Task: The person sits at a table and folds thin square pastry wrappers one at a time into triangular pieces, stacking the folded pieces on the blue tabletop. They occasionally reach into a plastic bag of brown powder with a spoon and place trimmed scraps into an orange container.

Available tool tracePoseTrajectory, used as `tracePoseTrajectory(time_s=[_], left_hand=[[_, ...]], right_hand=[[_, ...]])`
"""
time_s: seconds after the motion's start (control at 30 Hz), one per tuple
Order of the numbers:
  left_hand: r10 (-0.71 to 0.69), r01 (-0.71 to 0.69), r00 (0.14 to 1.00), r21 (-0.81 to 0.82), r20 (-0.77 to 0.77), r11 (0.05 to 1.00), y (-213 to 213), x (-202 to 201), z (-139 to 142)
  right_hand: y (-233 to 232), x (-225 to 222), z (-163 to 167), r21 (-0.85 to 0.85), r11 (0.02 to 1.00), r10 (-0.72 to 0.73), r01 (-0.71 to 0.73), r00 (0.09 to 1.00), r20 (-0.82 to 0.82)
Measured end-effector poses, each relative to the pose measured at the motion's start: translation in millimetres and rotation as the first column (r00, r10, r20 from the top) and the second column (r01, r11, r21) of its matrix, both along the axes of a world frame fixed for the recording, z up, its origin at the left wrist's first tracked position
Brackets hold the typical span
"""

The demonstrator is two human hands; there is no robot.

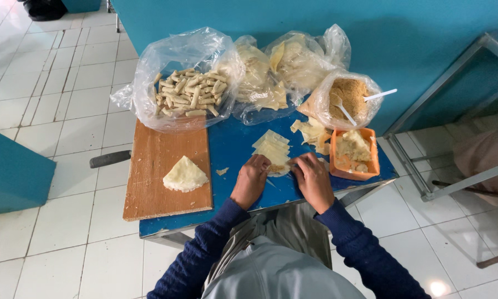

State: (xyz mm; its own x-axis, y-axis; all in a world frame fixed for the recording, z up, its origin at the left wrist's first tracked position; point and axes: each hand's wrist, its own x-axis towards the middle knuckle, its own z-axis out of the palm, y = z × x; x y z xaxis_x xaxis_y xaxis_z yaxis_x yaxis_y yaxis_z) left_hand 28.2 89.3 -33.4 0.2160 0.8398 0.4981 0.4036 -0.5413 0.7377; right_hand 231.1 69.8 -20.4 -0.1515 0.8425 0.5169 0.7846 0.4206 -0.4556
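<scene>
My left hand (pixel 251 180) and right hand (pixel 314 180) pinch a filled dough wrapper (pixel 276 166) between their fingers on the blue table (pixel 232 149). An orange tub (pixel 354 160) of filling sits just beside my right hand.

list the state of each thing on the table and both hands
left hand: grip closed on the wrapper
right hand: grip closed on the wrapper
wrapper: on the blue table, filling on it, partly folded
bag of rolls: open, full
bag of crumbs: open, two white spoons in it
orange tub: open, filling inside
folded piece: flat on the wooden board
</scene>
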Motion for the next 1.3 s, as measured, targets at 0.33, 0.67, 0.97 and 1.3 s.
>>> tracePoseTrajectory(time_s=[0.33,0.67,0.97,1.3], left_hand=[[-0.018,0.018,1.000,-0.015,0.013,1.000,-0.5,-0.6,2.3],[-0.003,0.003,1.000,-0.022,-0.015,1.000,-2.6,0.7,0.8],[-0.035,0.036,0.994,0.013,-0.102,0.999,-7.1,-0.5,3.1],[-0.014,0.027,0.986,0.078,-0.164,0.997,-3.2,2.0,-3.7]], right_hand=[[3.0,-2.4,1.9,0.033,0.999,0.005,-0.005,1.000,0.019],[-2.7,-14.7,12.5,-0.020,0.995,0.089,-0.093,0.984,-0.156],[5.2,-5.7,3.1,0.031,0.966,0.255,-0.256,0.966,0.048],[31.6,-3.6,-4.2,-0.051,0.965,0.253,-0.256,0.965,-0.063]])
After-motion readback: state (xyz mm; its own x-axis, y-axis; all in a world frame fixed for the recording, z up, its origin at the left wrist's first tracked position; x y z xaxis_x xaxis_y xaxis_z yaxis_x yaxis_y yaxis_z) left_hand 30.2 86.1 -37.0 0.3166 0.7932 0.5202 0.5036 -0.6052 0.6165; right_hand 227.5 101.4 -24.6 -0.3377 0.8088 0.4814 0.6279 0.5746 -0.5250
